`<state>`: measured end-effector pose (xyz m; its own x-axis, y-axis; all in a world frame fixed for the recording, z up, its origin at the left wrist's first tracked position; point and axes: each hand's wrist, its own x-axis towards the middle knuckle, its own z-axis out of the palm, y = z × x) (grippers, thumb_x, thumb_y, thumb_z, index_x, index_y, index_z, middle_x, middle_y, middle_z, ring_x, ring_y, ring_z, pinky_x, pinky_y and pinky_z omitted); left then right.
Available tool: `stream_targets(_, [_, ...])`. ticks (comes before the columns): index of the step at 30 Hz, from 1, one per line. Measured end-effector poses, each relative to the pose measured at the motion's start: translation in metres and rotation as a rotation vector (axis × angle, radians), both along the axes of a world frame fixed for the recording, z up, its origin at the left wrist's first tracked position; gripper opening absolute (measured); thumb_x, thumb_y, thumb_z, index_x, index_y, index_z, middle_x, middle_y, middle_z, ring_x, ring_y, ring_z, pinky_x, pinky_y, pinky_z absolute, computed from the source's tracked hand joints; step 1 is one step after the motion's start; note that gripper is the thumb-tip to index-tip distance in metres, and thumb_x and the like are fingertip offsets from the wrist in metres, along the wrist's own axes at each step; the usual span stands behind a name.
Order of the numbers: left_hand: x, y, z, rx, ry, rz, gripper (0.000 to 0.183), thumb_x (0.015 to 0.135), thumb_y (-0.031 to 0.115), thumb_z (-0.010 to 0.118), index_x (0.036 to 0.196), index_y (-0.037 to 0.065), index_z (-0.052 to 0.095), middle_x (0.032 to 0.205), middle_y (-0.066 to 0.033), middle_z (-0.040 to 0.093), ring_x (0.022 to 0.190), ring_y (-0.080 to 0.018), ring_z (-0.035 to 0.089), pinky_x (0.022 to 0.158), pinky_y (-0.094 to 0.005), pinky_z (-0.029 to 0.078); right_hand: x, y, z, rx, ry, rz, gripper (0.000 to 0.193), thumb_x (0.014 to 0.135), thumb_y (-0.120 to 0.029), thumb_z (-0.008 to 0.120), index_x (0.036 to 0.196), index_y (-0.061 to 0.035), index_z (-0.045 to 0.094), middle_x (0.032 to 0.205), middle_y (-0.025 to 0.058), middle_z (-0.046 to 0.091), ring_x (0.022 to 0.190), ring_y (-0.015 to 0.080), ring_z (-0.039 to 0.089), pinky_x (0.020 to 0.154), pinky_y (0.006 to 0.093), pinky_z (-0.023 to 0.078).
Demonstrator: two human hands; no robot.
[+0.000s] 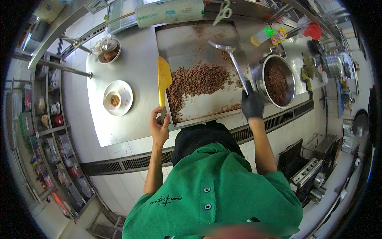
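My left hand (pixel 159 123) grips the dark handle of a yellow spatula (pixel 163 79), its blade upright along the left rim of a large metal tray (pixel 191 44). On the tray, brown crumbly pieces (pixel 203 79) lie in a spread heap, thickest toward the left and middle. My right hand (pixel 253 104), in a black glove, is closed round the handle of a long metal utensil (pixel 237 68). Its flattened head is over the right part of the tray; I cannot tell its exact kind. Just right of that hand stands a steel bowl (pixel 293 89) holding similar brown crumbs (pixel 277 84).
On the counter's left are a white plate (pixel 126 88) with a small cup and a bowl (pixel 115 59) of food. Scissors (pixel 223 14) and a plastic-wrap roll (pixel 169 12) lie beyond the tray. A green-capped bottle (pixel 260 38) stands at the back right.
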<state>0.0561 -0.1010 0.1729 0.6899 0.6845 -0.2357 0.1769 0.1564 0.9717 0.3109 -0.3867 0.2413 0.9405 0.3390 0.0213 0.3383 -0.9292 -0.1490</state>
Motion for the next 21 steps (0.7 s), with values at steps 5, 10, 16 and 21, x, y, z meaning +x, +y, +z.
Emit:
stream_targets(5, [0.014, 0.008, 0.012, 0.103, -0.044, -0.145, 0.03, 0.1, 0.003, 0.067, 0.128, 0.006, 0.058, 0.084, 0.0007, 0.062, 0.071, -0.0055, 0.056, 0.062, -0.0246, 0.046, 0.131, 0.072, -0.051, -0.018, -0.039, -0.029, 0.035, 0.101, -0.026, 0.053, 0.133, -0.0113, 0.058, 0.095, 0.0244, 0.074, 0.09, 0.0462, 0.071, 0.078, 0.0582, 0.056])
stream_targets(10, [-0.016, 0.005, 0.007, 0.082, 0.038, -0.082, 0.031, 0.1, 0.002, 0.066, 0.129, 0.006, 0.059, 0.093, -0.0009, 0.062, 0.068, -0.0059, 0.057, 0.059, -0.0245, 0.046, 0.129, 0.062, -0.069, -0.114, 0.077, -0.043, 0.045, 0.101, -0.025, 0.052, 0.144, -0.011, 0.054, 0.1, 0.025, 0.074, 0.093, 0.0449, 0.073, 0.08, 0.0567, 0.057])
stream_targets(16, [-0.045, -0.009, -0.015, 0.005, 0.116, 0.051, 0.032, 0.1, 0.002, 0.066, 0.13, 0.005, 0.059, 0.106, -0.0022, 0.062, 0.069, -0.0067, 0.058, 0.058, -0.0235, 0.046, -0.03, -0.008, -0.015, -0.257, 0.274, 0.0, 0.065, 0.102, -0.023, 0.053, 0.162, -0.0097, 0.031, 0.095, 0.027, 0.073, 0.082, 0.045, 0.072, 0.073, 0.0586, 0.056])
stream_targets(21, [-0.022, -0.008, -0.019, -0.018, 0.015, 0.058, 0.031, 0.099, 0.003, 0.067, 0.129, 0.005, 0.059, 0.1, -0.0011, 0.063, 0.07, -0.0072, 0.059, 0.058, -0.0234, 0.045, -0.067, -0.064, 0.042, -0.123, 0.215, 0.036, 0.047, 0.1, -0.031, 0.063, 0.145, -0.017, 0.059, 0.091, 0.0276, 0.072, 0.084, 0.0473, 0.071, 0.076, 0.0576, 0.055])
